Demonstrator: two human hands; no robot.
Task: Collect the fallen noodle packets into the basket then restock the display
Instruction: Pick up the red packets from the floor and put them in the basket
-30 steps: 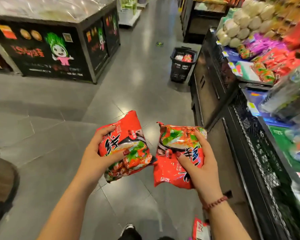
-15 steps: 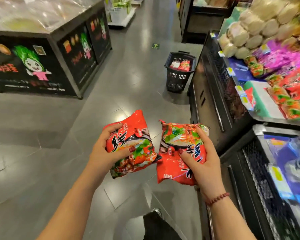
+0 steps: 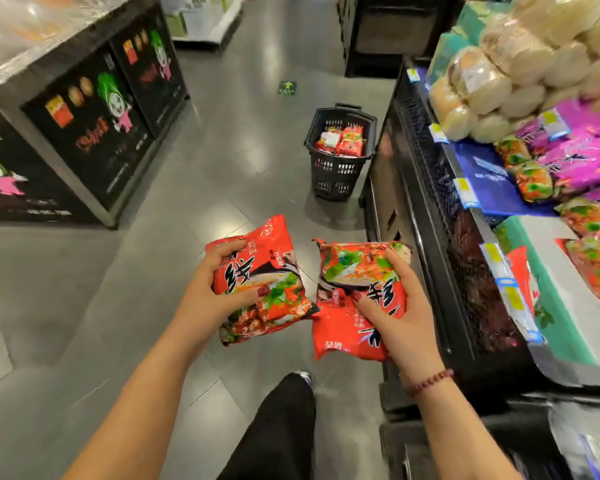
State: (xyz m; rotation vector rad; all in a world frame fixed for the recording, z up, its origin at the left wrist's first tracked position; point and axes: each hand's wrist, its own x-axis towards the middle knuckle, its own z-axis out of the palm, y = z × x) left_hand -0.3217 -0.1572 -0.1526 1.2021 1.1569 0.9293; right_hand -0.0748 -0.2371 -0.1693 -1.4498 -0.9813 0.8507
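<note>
My left hand (image 3: 210, 297) grips a red noodle packet (image 3: 271, 271) in front of me at waist height. Beside it my right hand (image 3: 395, 313) holds a second red noodle packet (image 3: 347, 327); the two packets almost touch. A black plastic basket (image 3: 329, 174) stands on the floor ahead, against the shelf base, with a few red packets (image 3: 343, 140) inside it. The display shelf (image 3: 426, 174) runs along the right, carrying red, green and purple noodle packets (image 3: 582, 168) and pale bagged goods (image 3: 520, 64).
A black counter with cartoon graphics (image 3: 94, 133) stands on the left across the grey tiled aisle (image 3: 222, 161). A dark stand (image 3: 378, 36) blocks the far end on the right. My black-trousered leg (image 3: 281, 427) steps forward below my hands.
I have walked forward along the aisle; the basket and shelf are closer and larger. Both hands still hold their packets in the same pose.
</note>
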